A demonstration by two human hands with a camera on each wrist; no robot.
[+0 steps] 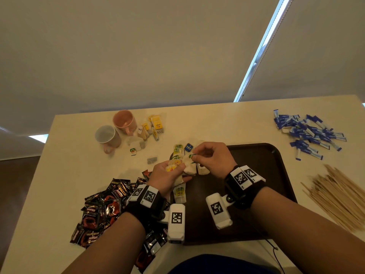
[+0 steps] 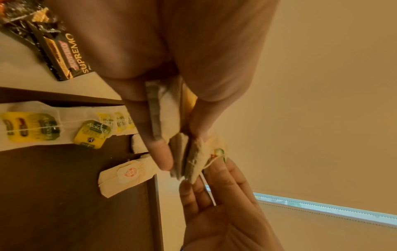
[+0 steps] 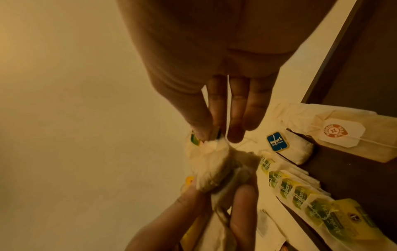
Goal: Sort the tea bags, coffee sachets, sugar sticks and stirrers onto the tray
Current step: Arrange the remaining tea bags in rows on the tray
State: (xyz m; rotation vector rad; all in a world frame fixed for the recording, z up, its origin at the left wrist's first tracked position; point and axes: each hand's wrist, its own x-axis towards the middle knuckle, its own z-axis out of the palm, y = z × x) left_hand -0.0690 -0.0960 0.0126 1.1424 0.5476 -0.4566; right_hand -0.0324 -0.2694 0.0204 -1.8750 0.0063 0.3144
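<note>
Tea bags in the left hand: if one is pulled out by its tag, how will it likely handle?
Probably floppy and light: the tea bags in the left hand look like soft, creased paper. The right hand pinches a tag, so a bag would likely dangle on its thin string. Strings may snag neighbours.

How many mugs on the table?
2. A pink mug stands at the far left of the table; a white mug sits just left of and nearer than it. None seem hidden.

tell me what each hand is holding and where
Left hand grips a bunch of tea bags around their middles; right hand pinches one bag's tag.
</note>
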